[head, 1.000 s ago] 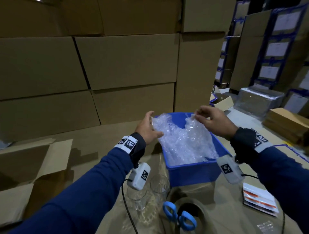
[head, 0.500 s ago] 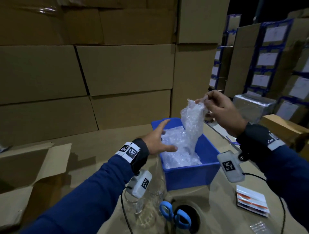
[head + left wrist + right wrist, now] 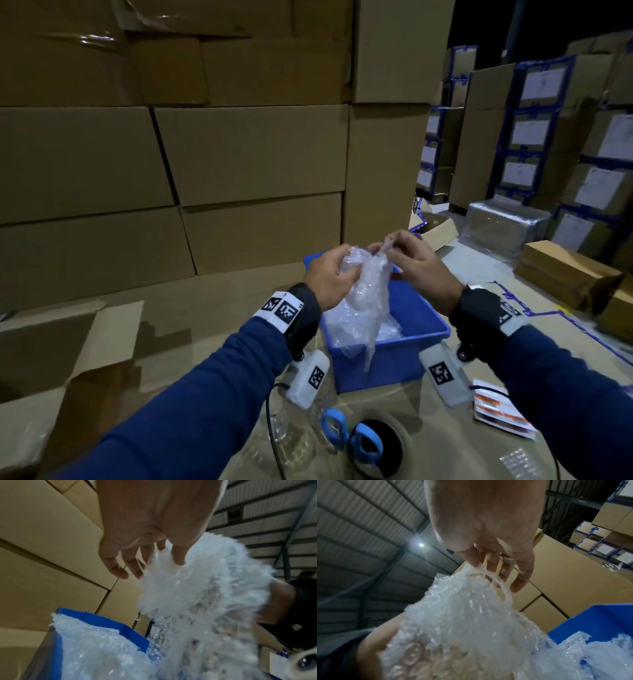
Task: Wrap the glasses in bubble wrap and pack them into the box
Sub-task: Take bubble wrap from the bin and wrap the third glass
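Note:
A crumpled sheet of bubble wrap (image 3: 363,301) hangs above the blue bin (image 3: 428,330), which holds more wrap. My left hand (image 3: 334,270) grips the sheet's upper left part. My right hand (image 3: 394,250) pinches its top edge right beside it. In the left wrist view the thumb and fingers (image 3: 178,557) curl on the wrap (image 3: 197,595). The right wrist view shows fingertips (image 3: 489,573) pinching the wrap's rim (image 3: 462,615). Two clear glasses (image 3: 284,431) stand near me on the table, partly hidden by the left wrist camera. An open cardboard box (image 3: 68,359) lies at the left.
Blue-handled scissors (image 3: 352,435) lie on a tape roll (image 3: 397,442) in front of the bin. A booklet (image 3: 500,414) and a small scrap of wrap (image 3: 517,459) lie at the right. Stacked cartons (image 3: 239,154) wall off the back, with more cartons (image 3: 565,270) at the right.
My right hand lifted the sheet up out of the bin. My left hand rose from the bin's edge and took hold of the sheet's top, so both hands are now together.

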A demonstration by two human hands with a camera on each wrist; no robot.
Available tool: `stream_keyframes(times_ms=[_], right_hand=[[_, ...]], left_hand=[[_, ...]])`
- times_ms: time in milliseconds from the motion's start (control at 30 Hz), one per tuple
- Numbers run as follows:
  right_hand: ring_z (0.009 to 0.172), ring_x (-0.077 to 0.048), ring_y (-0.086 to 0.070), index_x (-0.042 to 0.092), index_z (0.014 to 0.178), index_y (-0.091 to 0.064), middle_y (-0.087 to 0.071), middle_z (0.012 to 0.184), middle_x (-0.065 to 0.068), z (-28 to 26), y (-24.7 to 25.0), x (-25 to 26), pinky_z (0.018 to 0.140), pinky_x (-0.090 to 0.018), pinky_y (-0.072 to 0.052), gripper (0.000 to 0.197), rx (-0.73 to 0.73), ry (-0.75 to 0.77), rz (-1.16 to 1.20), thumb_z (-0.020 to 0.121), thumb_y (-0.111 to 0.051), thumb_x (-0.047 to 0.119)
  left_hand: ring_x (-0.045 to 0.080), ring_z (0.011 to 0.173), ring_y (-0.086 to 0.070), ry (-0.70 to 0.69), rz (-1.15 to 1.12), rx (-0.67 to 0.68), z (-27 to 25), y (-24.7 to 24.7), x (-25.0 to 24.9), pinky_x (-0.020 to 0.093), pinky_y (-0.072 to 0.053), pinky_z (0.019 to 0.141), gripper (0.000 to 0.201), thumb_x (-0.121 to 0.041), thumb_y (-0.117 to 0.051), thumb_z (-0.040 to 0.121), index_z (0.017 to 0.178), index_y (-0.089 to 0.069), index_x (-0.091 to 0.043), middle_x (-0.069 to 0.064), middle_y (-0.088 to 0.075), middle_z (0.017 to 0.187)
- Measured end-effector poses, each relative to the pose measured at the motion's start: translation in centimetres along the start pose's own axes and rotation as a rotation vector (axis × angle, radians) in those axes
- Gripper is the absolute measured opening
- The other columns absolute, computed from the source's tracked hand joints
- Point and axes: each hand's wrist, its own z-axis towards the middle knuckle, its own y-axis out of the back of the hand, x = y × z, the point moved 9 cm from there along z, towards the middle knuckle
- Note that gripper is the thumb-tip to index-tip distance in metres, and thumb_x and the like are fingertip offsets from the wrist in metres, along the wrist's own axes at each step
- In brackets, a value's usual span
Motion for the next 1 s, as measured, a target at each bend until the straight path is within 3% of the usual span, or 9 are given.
stream_keyframes(times_ms=[133,300,400,567,633,700,800,900,1000], right_hand=[[0.080,-0.013,-0.060,0.017,0.090,-0.052,-0.064,0.091,-0.004,-0.1,2.8,-1.0,0.072,-0.039,-0.053,0.018,-0.173,-0.048,-0.043,0.101,-0.042,0.008],[0.058,0.001,-0.055,0.016,0.091,-0.051,-0.058,0.077,0.003,-0.8,4.8,-1.1,0.050,-0.019,-0.047,0.017,-0.303,-0.054,-0.013,0.100,-0.042,0.006],[0.065,-0.003,-0.058,0.019,0.087,-0.050,-0.060,0.085,-0.002,-0.9,5.5,-0.9,0.054,-0.023,-0.050,0.021,-0.321,-0.034,0.103,0.100,-0.042,0.006],[0.073,-0.014,-0.066,0.015,0.088,-0.049,-0.067,0.087,-0.003,-1.6,6.5,1.7,0.069,-0.037,-0.059,0.022,-0.378,0.068,0.279,0.102,-0.036,0.006],[0.077,-0.015,-0.066,0.017,0.088,-0.049,-0.067,0.090,-0.002,-1.9,6.8,3.2,0.069,-0.035,-0.059,0.024,-0.414,0.116,0.273,0.103,-0.034,0.006],[0.083,-0.015,-0.064,0.018,0.088,-0.049,-0.064,0.096,-0.004,-1.9,7.0,4.6,0.066,-0.032,-0.057,0.025,-0.441,0.158,0.238,0.103,-0.033,0.007],[0.082,-0.016,-0.063,0.017,0.091,-0.047,-0.060,0.098,-0.008,-2.1,7.0,6.4,0.065,-0.031,-0.058,0.022,-0.451,0.206,0.230,0.103,-0.033,0.007],[0.084,-0.019,-0.063,0.016,0.096,-0.046,-0.060,0.097,-0.009,-2.4,7.5,7.7,0.071,-0.034,-0.059,0.016,-0.495,0.223,0.226,0.104,-0.033,0.010],[0.094,-0.026,-0.062,0.016,0.098,-0.048,-0.060,0.108,-0.016,-2.6,6.9,7.8,0.077,-0.039,-0.058,0.016,-0.449,0.205,0.218,0.104,-0.034,0.012]], left_hand=[[0.026,0.101,-0.065,0.144,0.016,-0.187,0.1,2.6,2.3,0.042,-0.054,0.088,0.026,-0.029,-0.055,0.097,0.116,-0.061,-0.012,0.008,-0.068,0.111],[0.028,0.091,-0.065,0.165,-0.070,-0.248,-0.5,5.0,3.2,0.039,-0.055,0.072,0.018,-0.015,-0.043,0.100,0.112,-0.052,-0.024,0.004,-0.063,0.101],[0.023,0.084,-0.063,0.146,-0.040,-0.223,-0.9,6.0,2.2,0.031,-0.048,0.065,0.025,-0.010,-0.038,0.098,0.095,-0.060,-0.022,0.005,-0.065,0.093],[0.015,0.078,-0.054,0.203,0.112,-0.124,-2.6,6.1,1.0,0.028,-0.038,0.072,0.037,-0.043,-0.042,0.101,0.081,-0.056,-0.015,-0.002,-0.055,0.084],[0.013,0.061,-0.045,0.222,0.157,-0.174,-3.1,6.5,1.1,0.027,-0.033,0.061,0.052,-0.057,-0.042,0.097,0.060,-0.040,-0.020,-0.004,-0.044,0.065],[0.024,0.064,-0.054,0.281,0.210,-0.176,-2.9,6.3,2.8,0.028,-0.036,0.055,0.053,-0.053,-0.053,0.094,0.054,-0.041,-0.020,0.003,-0.053,0.061],[0.030,0.092,-0.062,0.346,0.331,-0.062,-2.7,4.9,5.1,0.030,-0.044,0.074,0.020,-0.035,-0.068,0.087,0.092,-0.054,-0.022,0.008,-0.066,0.100],[0.022,0.096,-0.057,0.330,0.197,-0.005,-2.8,4.0,5.7,0.030,-0.046,0.084,0.086,-0.031,-0.078,0.081,0.145,-0.020,-0.027,0.003,-0.056,0.120],[0.031,0.113,-0.059,0.246,0.173,-0.006,-1.9,3.7,5.1,0.038,-0.049,0.096,0.112,-0.034,-0.084,0.074,0.151,-0.003,-0.038,0.012,-0.054,0.133]])
